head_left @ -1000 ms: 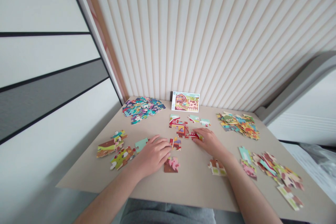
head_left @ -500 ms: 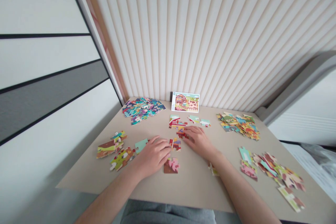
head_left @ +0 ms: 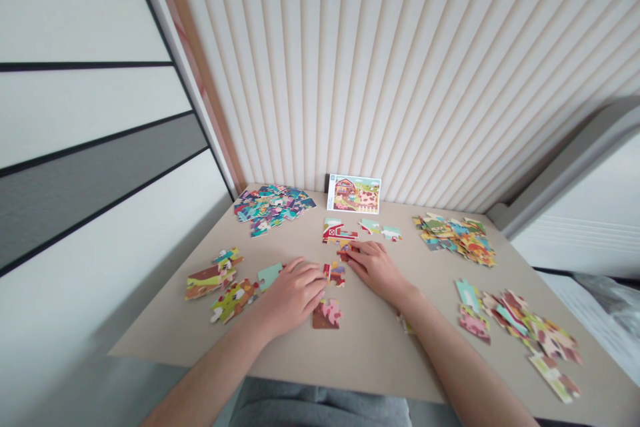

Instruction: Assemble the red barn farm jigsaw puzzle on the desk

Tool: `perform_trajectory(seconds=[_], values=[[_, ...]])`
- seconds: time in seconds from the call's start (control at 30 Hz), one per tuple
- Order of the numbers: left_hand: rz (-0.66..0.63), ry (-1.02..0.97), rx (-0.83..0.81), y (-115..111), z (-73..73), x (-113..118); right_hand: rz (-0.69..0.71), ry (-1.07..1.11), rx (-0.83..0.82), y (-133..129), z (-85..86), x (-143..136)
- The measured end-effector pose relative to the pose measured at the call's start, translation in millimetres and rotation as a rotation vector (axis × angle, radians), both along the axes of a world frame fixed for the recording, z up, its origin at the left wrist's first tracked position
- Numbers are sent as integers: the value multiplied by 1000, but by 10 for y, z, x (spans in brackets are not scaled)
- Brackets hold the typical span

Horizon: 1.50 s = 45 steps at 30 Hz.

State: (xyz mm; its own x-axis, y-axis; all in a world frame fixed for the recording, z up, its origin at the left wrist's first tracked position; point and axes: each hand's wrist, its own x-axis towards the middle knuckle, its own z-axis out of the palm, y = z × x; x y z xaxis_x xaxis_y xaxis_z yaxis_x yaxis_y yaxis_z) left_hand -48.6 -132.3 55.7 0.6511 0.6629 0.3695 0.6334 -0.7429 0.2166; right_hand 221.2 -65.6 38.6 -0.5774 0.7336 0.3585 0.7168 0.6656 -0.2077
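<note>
My right hand [head_left: 377,270] has its fingertips and thumb on a red and purple puzzle piece [head_left: 345,251]. That piece sits just below the joined barn-roof pieces [head_left: 339,232]. Palm down, my left hand [head_left: 299,295] rests on the table with its fingers stretched out. Its fingertips reach the left edge of another red and purple piece [head_left: 336,274], and whether they press on it is hard to see. A brown and pink pig piece [head_left: 327,315] lies nearer to me. Partly behind my left hand is a pale green piece [head_left: 270,276].
A barn picture card [head_left: 354,194] stands against the ribbed wall. Puzzle piles lie around: a blue-purple one [head_left: 273,207], a yellow-orange one [head_left: 457,237], farm pieces at left [head_left: 213,280] and right [head_left: 530,327]. Two sky pieces [head_left: 370,226] [head_left: 391,233] lie below the card.
My right fingers have shifted slightly over the red and purple piece, near the barn roof. My left hand stays almost where it was.
</note>
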Motion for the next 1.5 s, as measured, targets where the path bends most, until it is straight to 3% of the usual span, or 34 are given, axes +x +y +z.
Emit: perform_trajectory(seconds=[1.27, 1.5], values=[[7, 6, -29, -4, 0, 1, -21, -33, 42, 6, -69, -1], [-5, -4, -46, 29, 33, -5, -20, -8, 28, -37, 20, -12]])
